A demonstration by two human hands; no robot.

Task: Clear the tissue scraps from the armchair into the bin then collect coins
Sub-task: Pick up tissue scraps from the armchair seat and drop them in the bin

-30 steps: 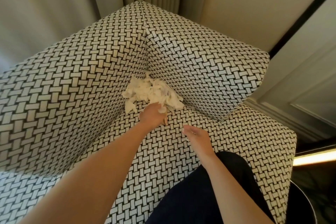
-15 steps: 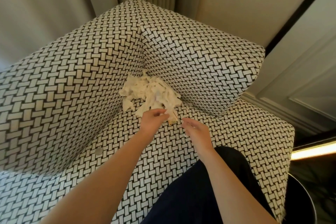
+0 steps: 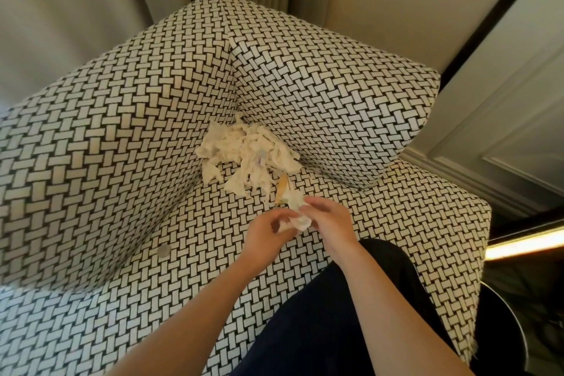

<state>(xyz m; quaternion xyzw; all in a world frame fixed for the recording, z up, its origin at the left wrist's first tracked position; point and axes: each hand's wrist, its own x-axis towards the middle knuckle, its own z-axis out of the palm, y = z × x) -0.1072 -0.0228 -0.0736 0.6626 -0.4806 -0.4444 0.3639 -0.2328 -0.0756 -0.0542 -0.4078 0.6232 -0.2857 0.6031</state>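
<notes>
A heap of white tissue scraps (image 3: 250, 152) lies in the back corner of the black-and-white woven armchair (image 3: 122, 137). My left hand (image 3: 267, 232) and my right hand (image 3: 328, 220) meet just in front of the heap and together hold a small wad of tissue (image 3: 297, 214). A yellowish scrap (image 3: 282, 188) sticks up right behind the wad. One silver coin (image 3: 164, 250) lies flat on the seat to the left of my left forearm.
A round black bin (image 3: 500, 333) shows at the lower right beside the chair. My dark-clothed knee (image 3: 320, 323) rests on the seat front. Curtains and a wall stand behind the chair; a panelled door is at the right.
My left hand pulled back from the heap with a wad of tissue, and my right hand came in to meet it. The view shifted and the coin came into sight.
</notes>
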